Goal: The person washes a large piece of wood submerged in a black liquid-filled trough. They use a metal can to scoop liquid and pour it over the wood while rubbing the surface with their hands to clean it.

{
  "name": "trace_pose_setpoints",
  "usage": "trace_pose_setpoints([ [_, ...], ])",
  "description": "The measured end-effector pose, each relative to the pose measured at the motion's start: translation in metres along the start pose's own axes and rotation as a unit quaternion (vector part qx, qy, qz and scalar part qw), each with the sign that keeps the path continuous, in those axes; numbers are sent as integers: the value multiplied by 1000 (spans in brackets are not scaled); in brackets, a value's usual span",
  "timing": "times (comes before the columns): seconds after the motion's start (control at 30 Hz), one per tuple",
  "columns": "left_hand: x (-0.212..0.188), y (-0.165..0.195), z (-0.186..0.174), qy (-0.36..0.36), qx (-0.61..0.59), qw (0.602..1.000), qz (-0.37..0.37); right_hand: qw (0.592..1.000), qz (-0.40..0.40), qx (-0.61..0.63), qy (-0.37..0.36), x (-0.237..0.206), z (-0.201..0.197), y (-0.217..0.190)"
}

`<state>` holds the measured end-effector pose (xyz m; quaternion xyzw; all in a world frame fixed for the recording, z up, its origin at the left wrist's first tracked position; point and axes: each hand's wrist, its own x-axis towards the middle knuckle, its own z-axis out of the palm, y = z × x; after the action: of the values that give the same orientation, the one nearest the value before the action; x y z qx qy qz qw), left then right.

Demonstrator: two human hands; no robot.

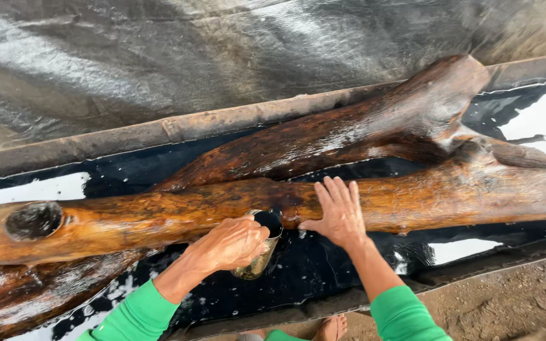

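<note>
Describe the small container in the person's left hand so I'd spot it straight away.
Start from the long trough of black liquid holding wet brown logs. Against the near side of the front log, about midway along, the left hand grips a small metal tin can. It is the only shiny, ribbed, round-mouthed object there, tilted with dark liquid inside, just left of the right hand lying flat on the log.

Outdoor wood-treatment site, rough and improvised. Long trough (pixel 159 129) lined with black plastic sheeting (pixel 222 57), filled with dark liquid (pixel 311 265); wet, knotted logs (pixel 159 215) lying in it. Bare packed earth (pixel 513 297) alongside the trough.
</note>
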<state>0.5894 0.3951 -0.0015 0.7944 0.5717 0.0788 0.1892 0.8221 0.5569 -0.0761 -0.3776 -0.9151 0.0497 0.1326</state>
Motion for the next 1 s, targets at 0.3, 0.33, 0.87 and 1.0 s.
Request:
trace_pose_setpoints([
  [0.3, 50, 49, -1, -46, 1, 998, -53, 994, -97, -30, 39, -21, 6, 42],
  [0.33, 55, 56, 0, -48, 0, 997, -54, 994, -99, -35, 43, -26, 3, 51],
  [0.87, 150, 142, -14, -33, -16, 999, -17, 998, -60, -1, 26, -55, -53, 145],
  [1.0, 155, 142, -16, -41, -19, 999, -5, 998, -52, 0, 25, -56, -55, 146],
])
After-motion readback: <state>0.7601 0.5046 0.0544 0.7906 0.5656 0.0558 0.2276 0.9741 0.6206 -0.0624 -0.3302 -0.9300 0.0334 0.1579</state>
